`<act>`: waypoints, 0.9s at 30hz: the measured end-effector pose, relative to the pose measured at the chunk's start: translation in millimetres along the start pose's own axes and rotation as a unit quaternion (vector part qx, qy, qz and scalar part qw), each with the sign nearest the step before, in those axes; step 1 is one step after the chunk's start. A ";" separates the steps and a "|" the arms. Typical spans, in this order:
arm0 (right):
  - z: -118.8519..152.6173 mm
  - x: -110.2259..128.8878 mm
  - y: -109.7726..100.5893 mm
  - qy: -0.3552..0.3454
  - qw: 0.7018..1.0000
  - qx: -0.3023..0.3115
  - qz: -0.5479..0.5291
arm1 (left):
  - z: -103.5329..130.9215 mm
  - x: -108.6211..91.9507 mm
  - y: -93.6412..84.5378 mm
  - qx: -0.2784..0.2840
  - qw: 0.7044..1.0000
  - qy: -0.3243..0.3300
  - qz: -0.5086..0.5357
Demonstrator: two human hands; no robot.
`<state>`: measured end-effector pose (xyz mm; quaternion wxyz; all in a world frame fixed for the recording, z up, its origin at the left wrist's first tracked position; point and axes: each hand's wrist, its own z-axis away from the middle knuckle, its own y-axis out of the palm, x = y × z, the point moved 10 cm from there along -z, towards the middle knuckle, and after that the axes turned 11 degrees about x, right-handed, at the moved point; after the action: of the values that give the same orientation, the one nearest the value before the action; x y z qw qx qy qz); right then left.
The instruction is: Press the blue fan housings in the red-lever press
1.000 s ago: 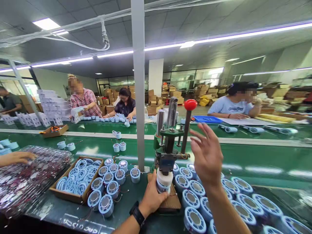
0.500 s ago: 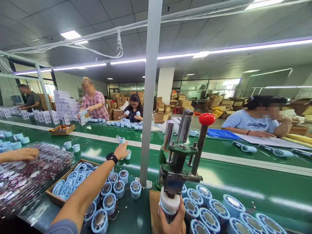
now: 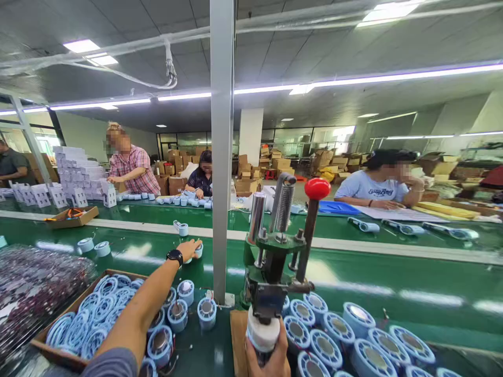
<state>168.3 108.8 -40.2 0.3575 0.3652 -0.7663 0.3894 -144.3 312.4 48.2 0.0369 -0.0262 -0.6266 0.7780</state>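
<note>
My left hand [image 3: 190, 248], a dark watch on its wrist, stretches over the green belt [image 3: 157, 246]. Its fingers curl onto a small light-blue round housing [image 3: 199, 251]; the thumb side is hidden. Under the green hand press [image 3: 271, 262], with its red lever knob [image 3: 317, 189], my right hand [image 3: 273, 358] wraps round a round housing that is mostly hidden. The press's white round block [image 3: 262, 330] rests on top of that part. Several light-blue housings [image 3: 177, 314] with metal discs and thin wires stand between my arms.
A carton of light-blue rings [image 3: 90, 306] lies by my left forearm, beside a wired, plastic-covered pile [image 3: 35, 298]. More housings [image 3: 326, 345] crowd the right side. A grey post [image 3: 222, 157] rises behind the press. Co-workers [image 3: 131, 170] sit or stand across the belt.
The view has swung to the right. My left hand has come down onto the small housing on the belt. My right hand stays under the press. Another person's hand at far left has left view.
</note>
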 end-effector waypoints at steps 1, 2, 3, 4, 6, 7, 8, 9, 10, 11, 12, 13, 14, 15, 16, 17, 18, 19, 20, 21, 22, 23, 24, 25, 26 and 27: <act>0.2 -2.4 0.7 0.006 1.000 0.019 -0.003 | 8.7 -3.5 -8.7 -0.014 1.000 0.001 0.001; 0.4 -3.6 0.6 0.009 0.999 0.033 -0.009 | 20.5 -7.3 -17.5 -0.029 1.000 0.003 0.003; 0.5 -3.2 -0.2 0.005 0.999 0.041 -0.019 | 35.7 -12.0 -25.6 -0.044 0.999 0.005 0.004; 0.6 -1.8 -2.3 -0.002 0.999 0.041 -0.032 | 54.2 -18.1 -31.8 -0.058 0.998 0.008 0.006; 1.1 1.6 -8.8 -0.016 0.998 0.018 -0.063 | 99.6 -36.3 -34.7 -0.073 0.997 0.022 0.009; 1.3 3.1 -11.4 -0.021 0.997 0.003 -0.076 | 124.5 -49.1 -29.7 -0.072 0.997 0.033 0.010; 1.3 5.0 -12.9 -0.026 0.996 -0.007 -0.087 | 148.9 -64.1 -20.1 -0.062 0.997 0.047 0.010; 1.0 7.4 -13.2 -0.031 0.995 -0.013 -0.096 | 171.6 -81.0 -6.3 -0.045 0.997 0.063 0.009; 0.6 10.5 -12.9 -0.038 0.994 -0.017 -0.103 | 191.3 -98.0 10.8 -0.020 0.997 0.076 0.008; 0.3 14.5 -12.4 -0.046 0.993 -0.017 -0.106 | 207.2 -113.9 29.5 0.008 0.996 0.084 0.003; 0.6 18.8 -12.5 -0.053 0.993 -0.018 -0.106 | 218.8 -126.9 48.3 0.037 0.996 0.085 -0.003; 1.9 23.2 -13.5 -0.058 0.993 -0.018 -0.103 | 226.2 -136.4 64.9 0.060 0.995 0.078 -0.011; 4.6 27.5 -16.0 -0.059 0.993 -0.019 -0.097 | 229.6 -142.2 77.9 0.074 0.995 0.064 -0.020; 8.9 31.9 -19.9 -0.059 0.994 -0.019 -0.086 | 229.7 -144.5 87.0 0.079 0.995 0.048 -0.030; 15.0 37.4 -25.4 -0.061 0.995 -0.017 -0.073 | 227.2 -144.3 92.2 0.073 0.996 0.030 -0.040; 22.7 44.0 -31.7 -0.068 0.996 -0.010 -0.061 | 222.8 -142.5 94.4 0.059 0.997 0.015 -0.049; 31.5 51.8 -38.9 -0.081 0.995 0.002 -0.050 | 217.6 -139.6 94.5 0.040 0.997 0.002 -0.060; 40.9 59.7 -47.1 -0.097 0.994 0.018 -0.042 | 212.1 -136.4 93.8 0.020 0.997 -0.006 -0.070; 50.1 66.6 -57.2 -0.113 0.992 0.034 -0.036 | 207.0 -133.2 93.2 0.002 0.997 -0.012 -0.080; 58.0 71.1 -70.3 -0.126 0.991 0.045 -0.030 | 203.0 -130.5 92.6 -0.016 0.996 -0.014 -0.086; 63.4 71.7 -87.8 -0.131 0.990 0.045 -0.024 | 200.4 -128.2 92.2 -0.032 0.995 -0.015 -0.090; 65.5 67.7 -110.9 -0.128 0.991 0.030 -0.015 | 199.2 -126.4 92.0 -0.045 0.995 -0.014 -0.092; 64.3 59.5 -139.7 -0.120 0.993 -0.004 0.001 | 199.2 -124.9 92.1 -0.055 0.994 -0.014 -0.092; 60.6 46.7 -173.7 -0.103 0.992 -0.059 0.030 | 200.0 -124.0 92.2 -0.063 0.994 -0.014 -0.092; 55.6 30.6 -210.4 -0.080 0.987 -0.125 0.068 | 201.1 -123.6 92.4 -0.068 0.993 -0.016 -0.092; 50.1 12.2 -246.9 -0.051 0.974 -0.193 0.108 | 202.0 -123.7 92.4 -0.072 0.993 -0.017 -0.092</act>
<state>356.1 -43.8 30.7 0.3377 0.2239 -0.8790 0.2513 -41.0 85.1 0.4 0.0955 0.0417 -0.6812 0.7247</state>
